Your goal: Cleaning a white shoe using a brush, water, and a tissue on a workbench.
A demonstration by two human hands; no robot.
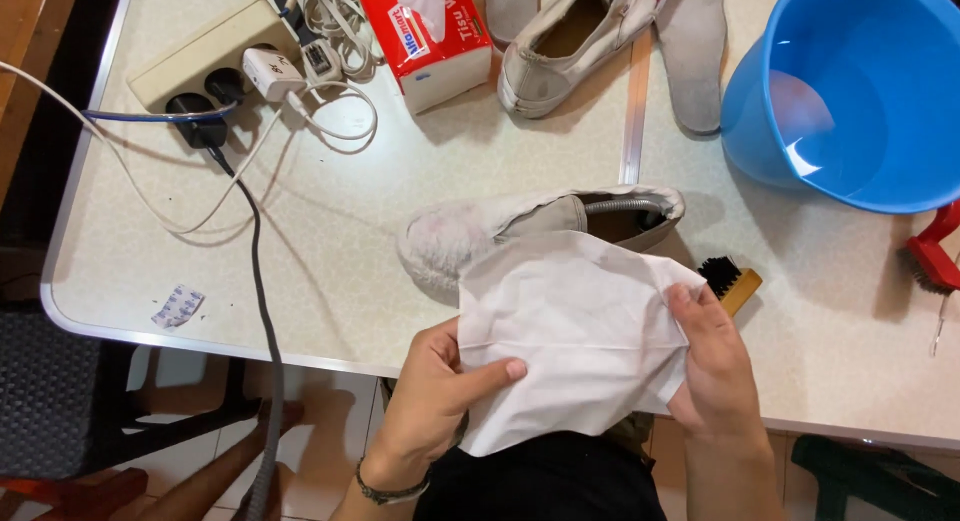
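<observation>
A white tissue sheet [575,331] is spread between both hands at the table's near edge. My left hand [435,396] grips its lower left side, thumb on top. My right hand [712,366] pinches its right edge. Just beyond the tissue a dirty white slip-on shoe [470,236] lies on the table, toe to the left. A small wooden brush with black bristles [732,281] pokes out beside my right hand.
A second shoe [560,51] and a grey insole [692,56] lie at the back. A red tissue box [425,36], a power strip with plugs and cables [225,66], a blue bucket with water [850,91] and a red brush [935,251] also sit on the table.
</observation>
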